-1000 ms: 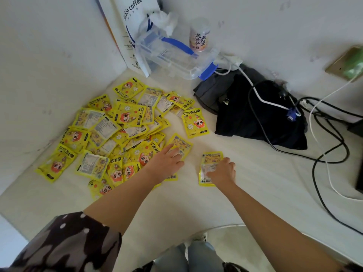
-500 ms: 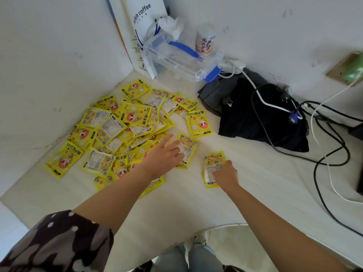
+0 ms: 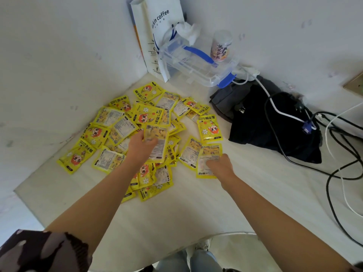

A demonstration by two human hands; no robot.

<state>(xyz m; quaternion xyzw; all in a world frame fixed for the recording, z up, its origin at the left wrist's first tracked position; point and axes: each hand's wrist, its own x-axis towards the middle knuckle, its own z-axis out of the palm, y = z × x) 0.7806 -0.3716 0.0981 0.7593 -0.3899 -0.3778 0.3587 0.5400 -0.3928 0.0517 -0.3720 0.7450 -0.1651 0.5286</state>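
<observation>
Several yellow hand-warmer packets (image 3: 117, 130) lie in a loose heap on the cream table (image 3: 176, 213), some face up with a cartoon face, some showing the printed back. My left hand (image 3: 140, 147) holds one packet (image 3: 157, 142) back side up, lifted above the heap, thumb on top. My right hand (image 3: 221, 168) rests on a small stack of packets (image 3: 208, 160) lying apart to the right of the heap, fingers curled onto its lower edge. A lone packet (image 3: 209, 129) lies face up just beyond the stack.
A white coffee paper bag (image 3: 157, 36) stands in the corner with a clear plastic box with blue latches (image 3: 196, 63) and a small jar (image 3: 221, 46) on it. A black bag (image 3: 271, 126) and tangled black and white cables (image 3: 334, 154) occupy the right side. Walls close in at left and back.
My left hand has picked a packet up out of the heap and lifted it. My right hand stays on the stack at the right.
</observation>
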